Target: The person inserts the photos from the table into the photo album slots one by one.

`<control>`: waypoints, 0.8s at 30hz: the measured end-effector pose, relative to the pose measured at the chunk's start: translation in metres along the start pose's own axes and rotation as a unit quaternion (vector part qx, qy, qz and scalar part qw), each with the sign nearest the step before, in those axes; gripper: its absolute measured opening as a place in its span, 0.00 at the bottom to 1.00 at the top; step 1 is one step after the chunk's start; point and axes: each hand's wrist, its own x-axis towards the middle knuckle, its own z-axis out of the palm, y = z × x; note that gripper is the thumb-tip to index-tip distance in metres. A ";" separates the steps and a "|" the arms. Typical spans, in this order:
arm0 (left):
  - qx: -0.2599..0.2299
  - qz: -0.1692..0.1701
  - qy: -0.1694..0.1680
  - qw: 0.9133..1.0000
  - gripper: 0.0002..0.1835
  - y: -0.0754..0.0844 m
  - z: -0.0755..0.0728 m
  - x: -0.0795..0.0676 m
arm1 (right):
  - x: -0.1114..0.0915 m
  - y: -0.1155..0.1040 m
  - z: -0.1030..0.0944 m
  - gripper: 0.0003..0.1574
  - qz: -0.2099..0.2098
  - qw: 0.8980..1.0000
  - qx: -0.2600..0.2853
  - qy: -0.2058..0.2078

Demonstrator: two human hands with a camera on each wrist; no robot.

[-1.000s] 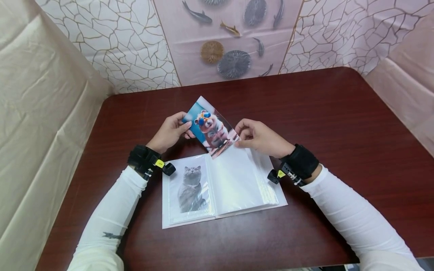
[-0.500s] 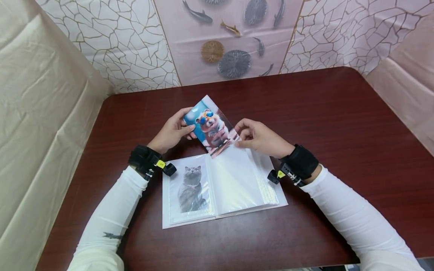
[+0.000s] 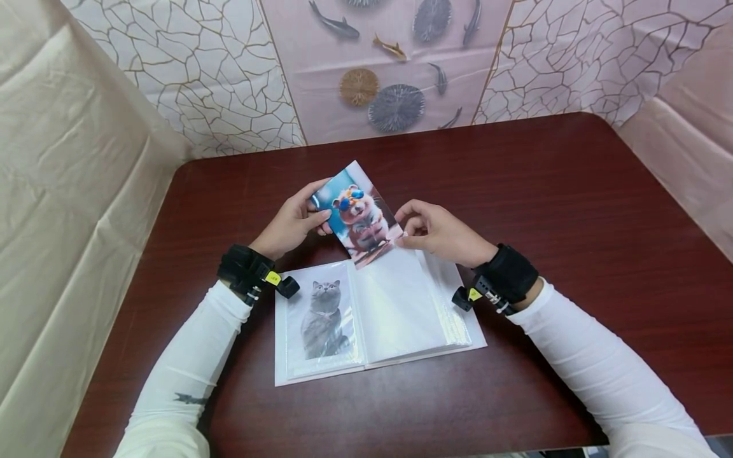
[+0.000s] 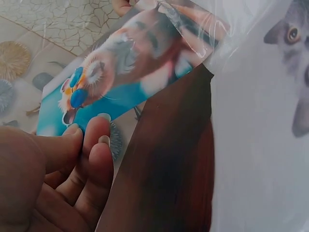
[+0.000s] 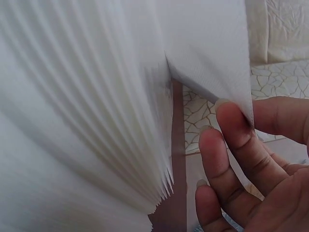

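Note:
A glossy photo [image 3: 361,216] of a hamster in blue sunglasses tilts over the top edge of an open photo album [image 3: 401,312]. My left hand [image 3: 292,222] pinches its upper left side between thumb and fingers. In the left wrist view, the photo's far end [image 4: 193,36] lies under clear plastic at the mouth of a sleeve. My right hand [image 3: 438,232] pinches the top corner of the right-hand album page [image 5: 212,58] between thumb and index finger, lifting it from the other leaves [image 5: 96,106]. A grey cat photo [image 3: 325,321] fills the left page's sleeve.
The album lies on a dark red-brown table [image 3: 544,191] with rounded far corners. Behind the table hangs a patterned cloth [image 3: 395,70], with a plain beige cloth [image 3: 103,191] on the left. Black wrist straps [image 3: 506,280] with small cameras sit close over the album's sides.
My left hand has shifted slightly to the right and turned the hamster photo a little more upright. The right hand keeps its grip on the page corner, and the album has hardly moved.

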 end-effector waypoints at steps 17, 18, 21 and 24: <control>0.021 0.022 -0.011 0.999 0.38 0.003 0.004 -0.001 | 0.001 0.000 0.001 0.23 0.002 1.000 -0.004 -0.005; 0.018 0.026 -0.013 0.999 0.38 0.002 0.004 -0.001 | 0.001 0.000 0.001 0.23 0.002 1.000 -0.004 -0.005; 0.011 0.032 -0.021 0.999 0.36 0.002 0.006 -0.001 | 0.000 -0.002 0.001 0.23 -0.001 1.000 -0.001 -0.006; 0.008 0.030 -0.025 0.999 0.34 0.003 0.008 -0.001 | -0.001 -0.002 0.000 0.23 -0.006 1.000 0.000 -0.006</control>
